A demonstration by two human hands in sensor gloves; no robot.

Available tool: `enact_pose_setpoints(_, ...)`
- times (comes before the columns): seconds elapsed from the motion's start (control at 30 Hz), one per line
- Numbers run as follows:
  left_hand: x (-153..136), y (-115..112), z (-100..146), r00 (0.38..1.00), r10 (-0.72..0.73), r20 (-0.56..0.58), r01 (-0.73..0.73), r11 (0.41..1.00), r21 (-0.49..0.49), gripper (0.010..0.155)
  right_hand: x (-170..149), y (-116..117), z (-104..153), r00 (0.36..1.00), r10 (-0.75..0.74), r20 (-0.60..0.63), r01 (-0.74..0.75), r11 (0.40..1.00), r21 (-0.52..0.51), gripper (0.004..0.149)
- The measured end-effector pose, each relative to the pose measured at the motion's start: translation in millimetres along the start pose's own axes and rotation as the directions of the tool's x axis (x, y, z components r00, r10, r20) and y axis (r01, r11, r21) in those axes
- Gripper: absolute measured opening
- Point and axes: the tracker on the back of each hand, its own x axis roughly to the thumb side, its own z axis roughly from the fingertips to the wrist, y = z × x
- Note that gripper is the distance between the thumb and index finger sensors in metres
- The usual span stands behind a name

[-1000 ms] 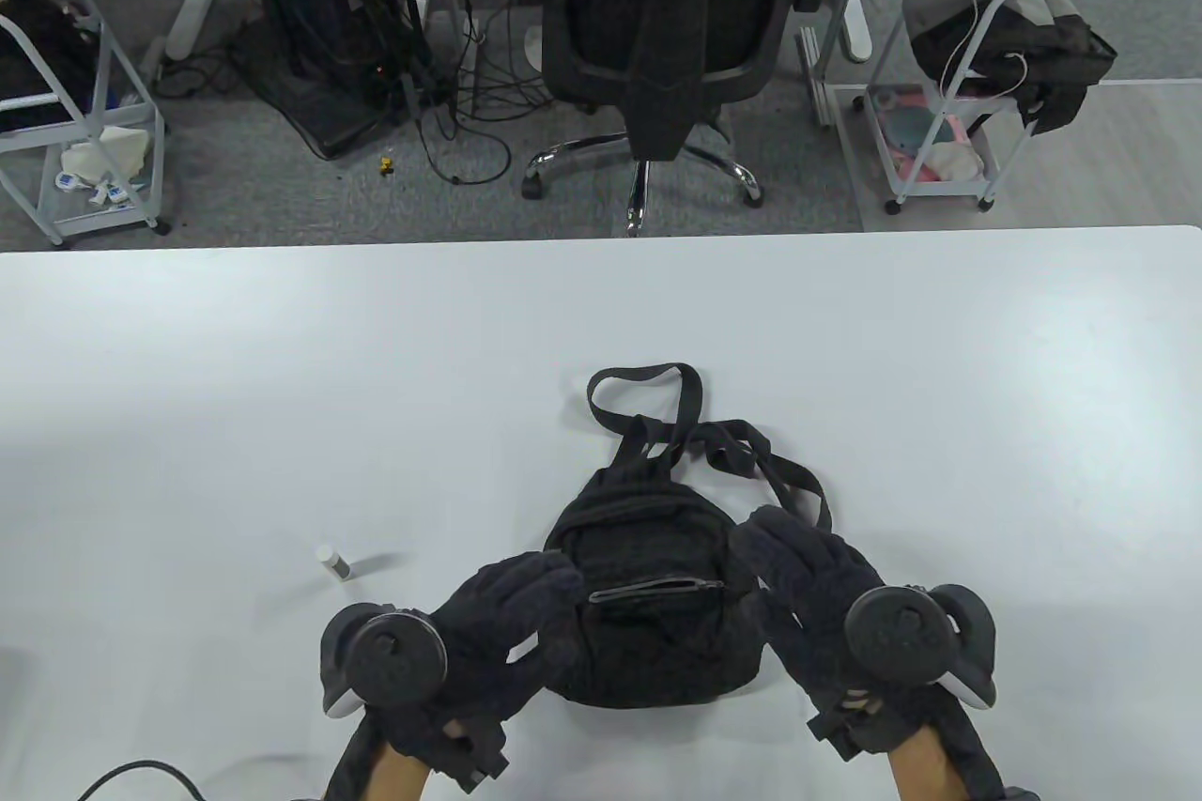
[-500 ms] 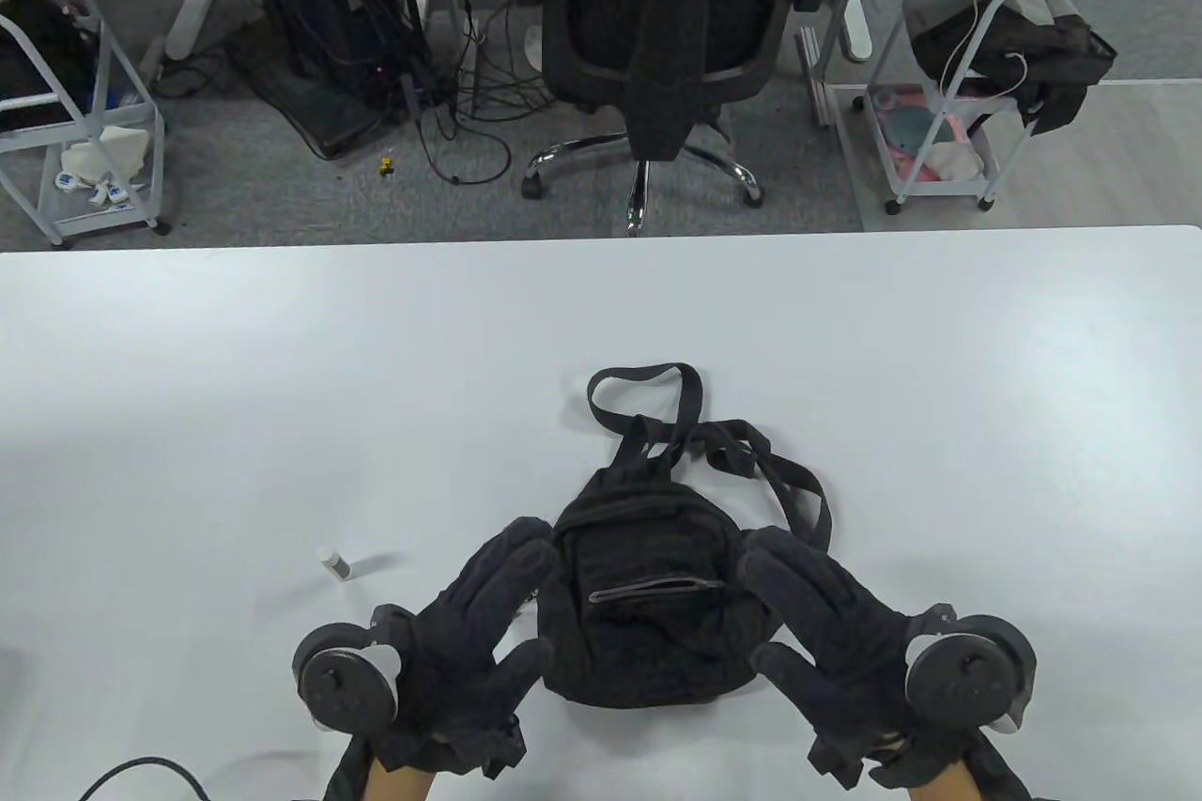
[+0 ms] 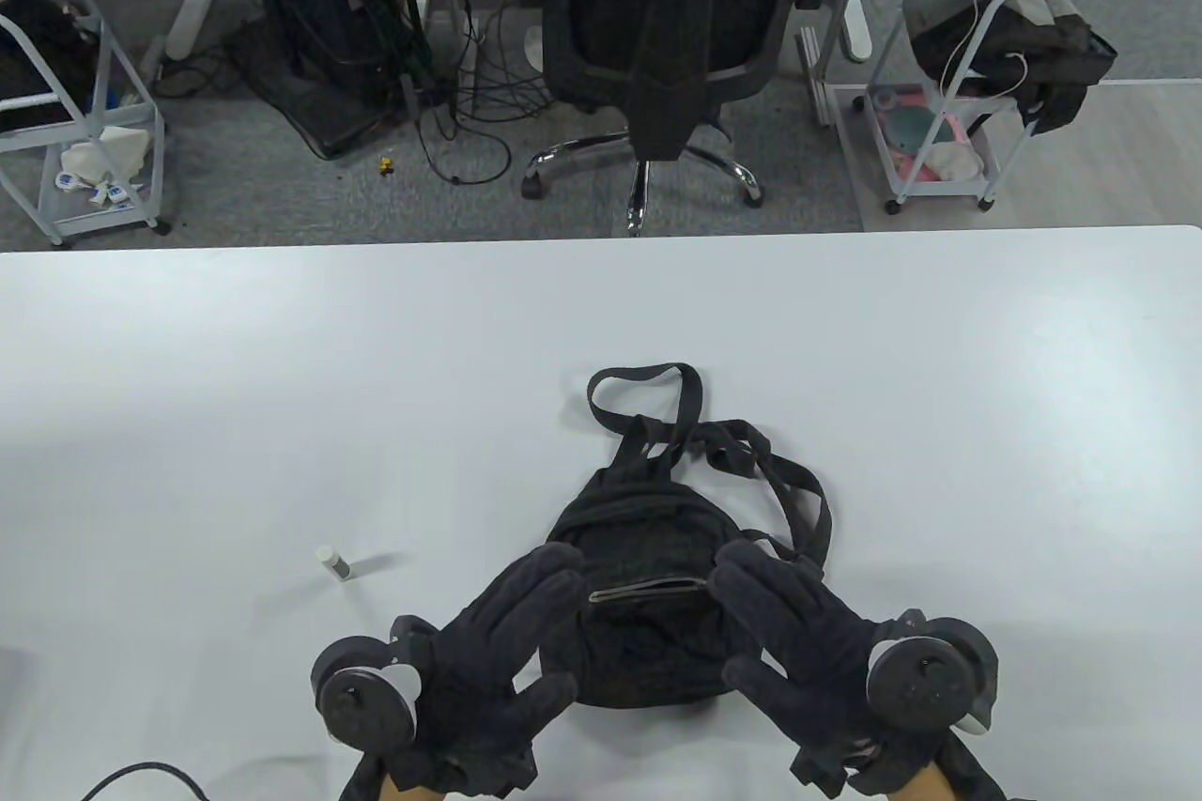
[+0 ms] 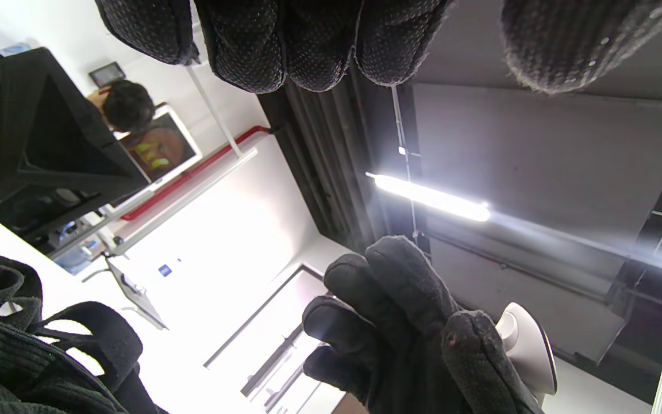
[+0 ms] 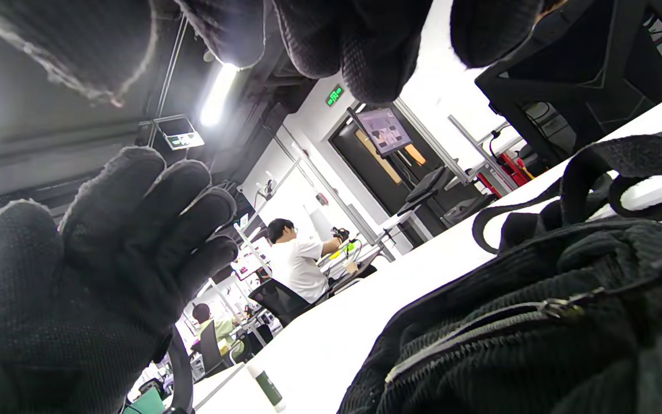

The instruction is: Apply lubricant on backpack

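A small black backpack (image 3: 648,547) lies on the white table (image 3: 601,322), straps toward the far side and front-pocket zipper (image 3: 648,593) facing up. My left hand (image 3: 512,641) and right hand (image 3: 779,627) flank it with straight, spread fingers and palms turned inward. Their fingertips overlap the bag's sides; I cannot tell whether they touch it. A little lubricant bottle (image 3: 335,562) with a white cap stands left of the bag, apart from my left hand. The right wrist view shows the backpack (image 5: 538,322), my left hand (image 5: 95,276) and the bottle (image 5: 265,388).
A black cable (image 3: 141,773) curls at the table's near left corner. Beyond the far edge stand an office chair (image 3: 671,22) and wire carts (image 3: 977,87). Other people sit at desks in the background of the right wrist view.
Both hands let go of the bag's sides and rolled outward, palms now facing each other. They spread apart, then came back in against the bag. The bottle has not moved.
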Motion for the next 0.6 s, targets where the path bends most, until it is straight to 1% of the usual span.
enact_pose_setpoints(0.37, -0.9, 1.0, -0.6, 1.0, -0.017, -0.012, 0.017, 1.0, -0.006, 0.077, 1.7, 4.1, -1.4, 1.0, 0.029, 0.004, -0.029, 0.999, 0.021, 0.069)
enact_pose_setpoints(0.6, -4.7, 1.1, -1.7, 0.999, -0.009, -0.031, 0.008, 1.0, -0.007, 0.076, 0.3, 3.3, -2.5, 1.0, 0.022, -0.004, -0.022, 0.999, 0.029, 0.069)
